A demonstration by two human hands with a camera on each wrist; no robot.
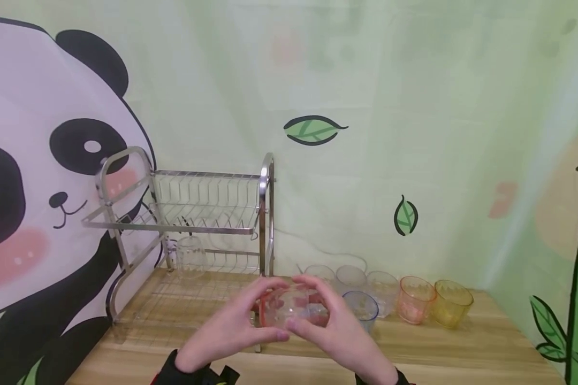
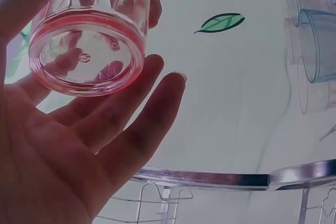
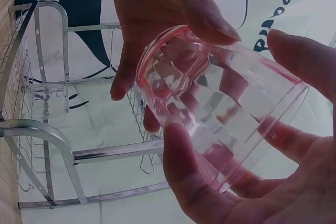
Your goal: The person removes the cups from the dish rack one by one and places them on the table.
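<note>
Between my two hands, a clear, faceted tumbler with a pink tint [image 1: 285, 307] is held tipped on its side in front of the rack. My left hand [image 1: 233, 323] holds it near the thick pink base, with some fingers extended past it in the left wrist view. My right hand [image 1: 339, 326] grips the wall towards the other end, thumb and fingers on opposite sides. In the right wrist view the tumbler [image 3: 220, 103] looks empty. The left wrist view shows its round base [image 2: 86, 59], with small moulded marks.
A two-tier metal dish rack [image 1: 221, 231] stands at left, with a clear glass [image 1: 190, 256] on its lower level. To the right are several clear tumblers, a blue tumbler [image 1: 361, 307], a pink-red tumbler [image 1: 416, 300] and a yellow tumbler [image 1: 451, 305] on the wooden table [image 1: 443, 355].
</note>
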